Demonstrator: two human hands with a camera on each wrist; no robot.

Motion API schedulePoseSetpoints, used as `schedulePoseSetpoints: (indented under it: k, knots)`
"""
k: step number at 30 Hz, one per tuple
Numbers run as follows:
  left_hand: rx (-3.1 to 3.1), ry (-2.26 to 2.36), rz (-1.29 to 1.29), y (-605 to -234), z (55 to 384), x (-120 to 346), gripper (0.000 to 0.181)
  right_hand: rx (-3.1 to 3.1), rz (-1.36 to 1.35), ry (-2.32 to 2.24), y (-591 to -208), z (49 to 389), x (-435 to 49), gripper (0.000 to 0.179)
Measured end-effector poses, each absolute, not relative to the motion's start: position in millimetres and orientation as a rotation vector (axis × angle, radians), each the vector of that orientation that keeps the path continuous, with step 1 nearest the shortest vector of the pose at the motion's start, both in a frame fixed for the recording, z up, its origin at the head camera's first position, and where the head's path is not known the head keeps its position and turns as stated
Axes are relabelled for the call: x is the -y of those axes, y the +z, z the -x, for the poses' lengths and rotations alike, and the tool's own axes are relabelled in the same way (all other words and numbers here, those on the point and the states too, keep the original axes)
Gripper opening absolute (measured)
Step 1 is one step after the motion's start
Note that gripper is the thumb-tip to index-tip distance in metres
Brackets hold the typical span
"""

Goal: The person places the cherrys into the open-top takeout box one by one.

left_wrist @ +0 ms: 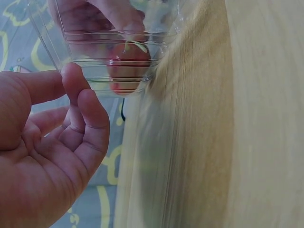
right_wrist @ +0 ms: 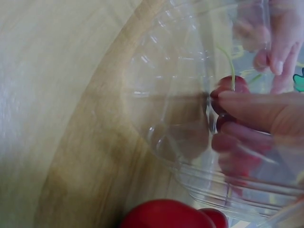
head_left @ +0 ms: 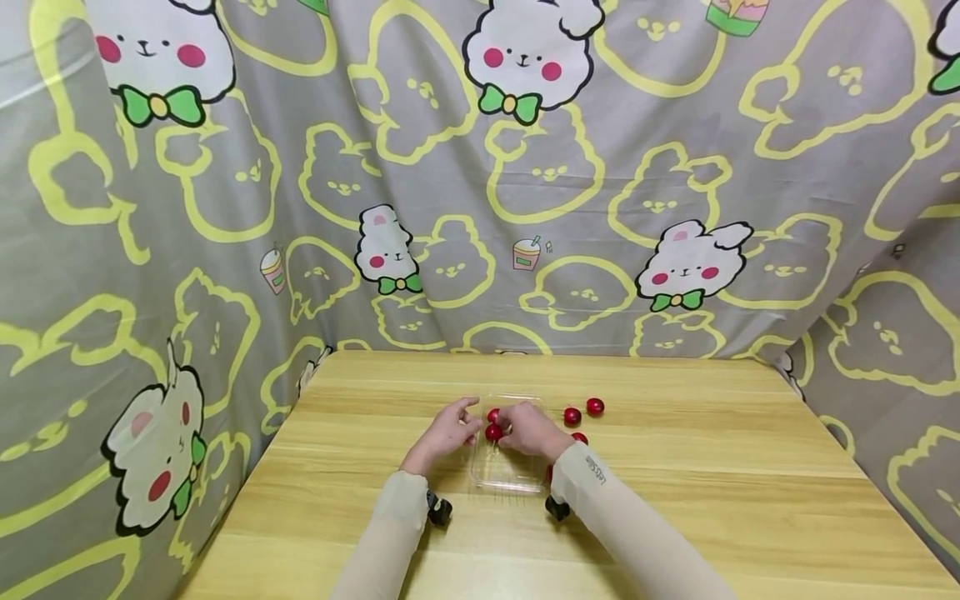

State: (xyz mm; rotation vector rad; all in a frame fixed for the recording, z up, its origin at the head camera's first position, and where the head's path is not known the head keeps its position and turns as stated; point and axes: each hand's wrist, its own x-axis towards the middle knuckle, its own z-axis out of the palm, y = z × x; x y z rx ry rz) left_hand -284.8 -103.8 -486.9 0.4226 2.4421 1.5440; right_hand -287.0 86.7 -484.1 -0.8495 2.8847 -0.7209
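A clear plastic box (head_left: 510, 482) stands on the table in front of me. My left hand (head_left: 452, 429) is at its left side, thumb and forefinger pinching the rim in the left wrist view. My right hand (head_left: 531, 432) reaches down inside the box. In the right wrist view its thumb and fingers hold a red cherry (right_wrist: 233, 84) with a thin green stem. Two cherries show in the head view by the right fingertips, a nearer cherry (head_left: 492, 432) and one just behind it. Through the clear wall, the left wrist view shows a cherry (left_wrist: 127, 66) low in the box.
Right of the box, loose cherries (head_left: 595, 407) lie on the wooden table (head_left: 720, 483), some partly behind the right wrist. Large red fruit (right_wrist: 166, 214) fills the bottom of the right wrist view, just outside the box. A patterned curtain (head_left: 562, 183) closes off the back and sides.
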Motion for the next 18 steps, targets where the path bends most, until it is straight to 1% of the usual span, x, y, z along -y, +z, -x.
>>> schedulePoseSetpoints:
  k: [9, 18]
  knots:
    - [-2.439, 1.541, -0.425, -486.6, 283.7, 103.9, 0.054, -2.854, 0.868, -0.726, -482.8, 287.0, -90.0, 0.020]
    - [-2.431, 1.551, -0.416, -487.6, 285.0, 105.6, 0.054, -2.801, 0.923, -0.781, -465.9, 277.3, -103.6, 0.028]
